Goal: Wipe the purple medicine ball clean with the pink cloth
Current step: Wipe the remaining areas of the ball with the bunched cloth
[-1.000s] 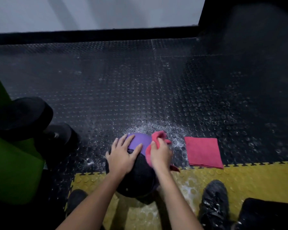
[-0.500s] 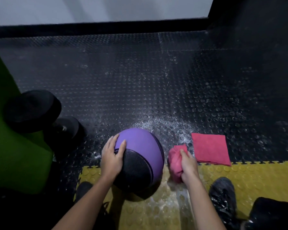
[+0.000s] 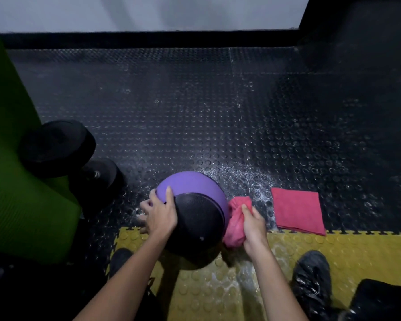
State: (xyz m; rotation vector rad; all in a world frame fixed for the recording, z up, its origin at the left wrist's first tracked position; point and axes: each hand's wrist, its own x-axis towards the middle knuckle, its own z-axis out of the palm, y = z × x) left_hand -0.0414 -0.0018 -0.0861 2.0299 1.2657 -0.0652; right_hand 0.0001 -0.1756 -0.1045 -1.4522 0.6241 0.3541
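**Cloth against the ball's right side**

The purple medicine ball (image 3: 190, 186) is in front of you, its black panel turned up towards you and its purple panel on the far side. Your left hand (image 3: 159, 214) lies spread over the ball's left side, thumb on the purple panel and fingers splayed down its flank. Your right hand (image 3: 253, 230) grips the bunched pink cloth (image 3: 235, 218), fingers curled round it, and the cloth touches the ball's right side.

Under the ball the black studded floor (image 3: 171, 112) meets a yellow foam tile (image 3: 333, 249). White speckles (image 3: 245, 177) dot the floor just beyond the ball to the right. A folded red cloth (image 3: 297, 214) lies flat right of the ball, past your right hand. A black dumbbell (image 3: 63, 154) rests well to the ball's left, against a green mat (image 3: 21, 205). A black shoe (image 3: 310, 272) stands on the tile, nearer you than the ball and to its right.
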